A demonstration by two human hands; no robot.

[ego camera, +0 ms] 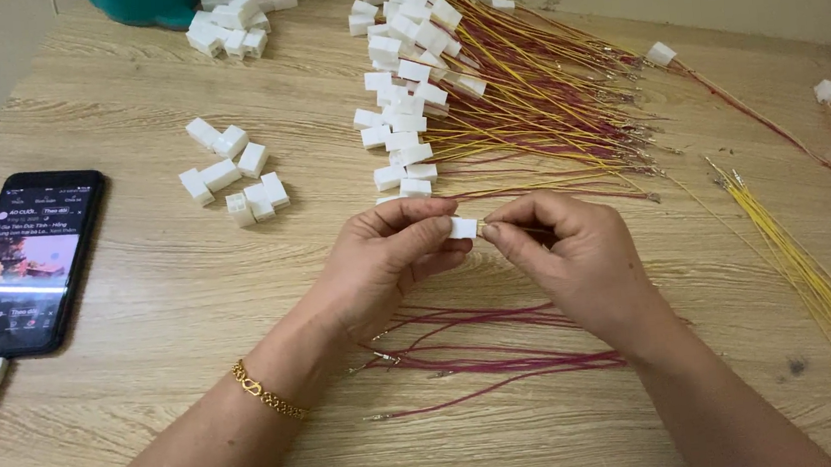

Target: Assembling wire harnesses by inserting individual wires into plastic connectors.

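Two bare forearms, no sleeves in view. Left hand (382, 256) has a gold chain bracelet (267, 393) at the wrist. Right hand (568, 255) wears nothing; nails short, unpainted.

Teal object (143, 5) cut by top edge; phone screen (22, 263) blurred.

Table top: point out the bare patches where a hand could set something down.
Bare table lies between the phone and the left hand, below the loose white connectors. Another patch lies between those connectors and the finished pile. Crowded: red wires under the right hand, yellow wires at right.
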